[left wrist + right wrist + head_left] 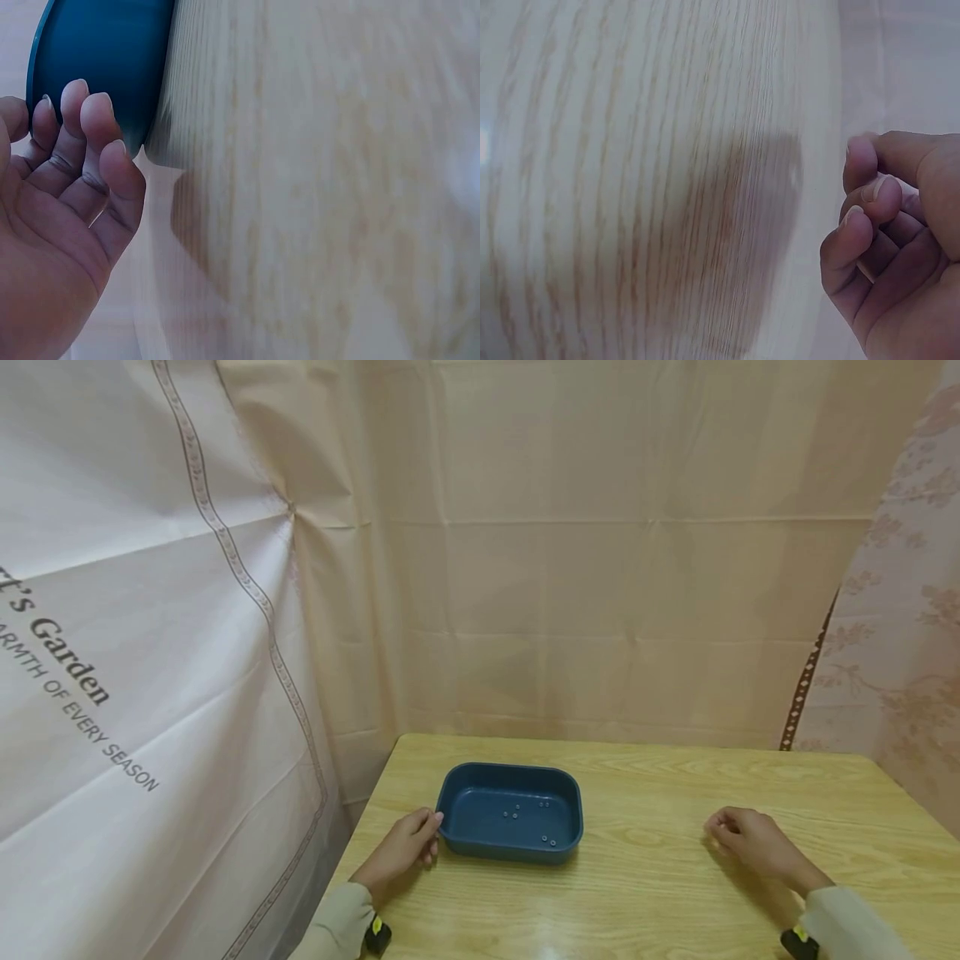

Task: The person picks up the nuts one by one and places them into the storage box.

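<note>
A dark blue rectangular tray (510, 853) with raised walls stands on the table. Several tiny ring-shaped metal pieces, which look like nuts (514, 816), lie scattered on its floor. At its left end my left hand (408, 843) pinches the rim, thumb on top and fingers below along the outer wall. The left wrist view shows those curled fingers (101, 127) against the tray's blue side. Well to the right of the tray, my right hand (753, 839) hovers low over the table, fingers loosely curled. No object shows between its fingertips in the right wrist view.
The light wood-grain table (637, 893) reaches back to a beige cloth curtain (600, 610). A white printed cloth (150, 635) hangs along the left side, and a flowered cloth (900, 652) at the right. Both wrists carry small black devices (377, 935).
</note>
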The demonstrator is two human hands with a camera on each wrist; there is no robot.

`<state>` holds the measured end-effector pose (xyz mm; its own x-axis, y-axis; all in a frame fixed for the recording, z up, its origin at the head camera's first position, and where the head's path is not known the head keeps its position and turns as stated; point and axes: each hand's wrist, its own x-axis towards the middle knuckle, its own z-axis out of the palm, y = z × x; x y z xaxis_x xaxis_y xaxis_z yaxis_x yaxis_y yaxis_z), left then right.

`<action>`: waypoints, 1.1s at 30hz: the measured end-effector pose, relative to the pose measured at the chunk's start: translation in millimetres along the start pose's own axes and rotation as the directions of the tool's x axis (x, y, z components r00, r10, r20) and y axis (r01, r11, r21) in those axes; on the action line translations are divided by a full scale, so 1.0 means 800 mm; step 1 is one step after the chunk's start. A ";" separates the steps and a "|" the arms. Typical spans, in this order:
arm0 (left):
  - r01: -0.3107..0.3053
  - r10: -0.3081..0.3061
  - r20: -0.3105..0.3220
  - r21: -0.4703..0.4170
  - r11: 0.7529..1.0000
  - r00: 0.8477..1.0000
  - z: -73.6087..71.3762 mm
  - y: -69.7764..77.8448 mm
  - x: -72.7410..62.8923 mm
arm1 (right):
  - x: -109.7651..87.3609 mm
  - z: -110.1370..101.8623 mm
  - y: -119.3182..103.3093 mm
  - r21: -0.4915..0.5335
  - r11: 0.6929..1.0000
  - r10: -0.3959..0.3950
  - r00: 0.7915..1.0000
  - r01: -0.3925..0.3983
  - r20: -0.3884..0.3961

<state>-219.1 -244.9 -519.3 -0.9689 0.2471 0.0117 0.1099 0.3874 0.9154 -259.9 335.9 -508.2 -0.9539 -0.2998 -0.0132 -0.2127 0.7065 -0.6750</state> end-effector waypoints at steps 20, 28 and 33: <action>-0.007 0.006 0.017 0.020 1.000 1.000 -0.001 -0.002 0.001 | 0.007 0.006 -0.025 0.024 0.998 -0.053 0.999 0.053 0.000; -0.010 0.009 0.021 0.012 1.000 1.000 -0.002 -0.002 -0.001 | 0.014 0.014 -0.034 0.009 0.991 -0.130 0.991 0.130 -0.024; -0.003 0.003 0.009 0.003 1.000 1.000 -0.002 0.000 -0.002 | 0.018 0.017 -0.042 0.021 0.987 -0.158 0.987 0.158 -0.019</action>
<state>-217.7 -246.7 -518.8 -0.9666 0.2562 0.0113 0.1139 0.3894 0.9140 -263.9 299.0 -495.5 -0.9123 -0.3951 0.1074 -0.3563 0.6368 -0.6838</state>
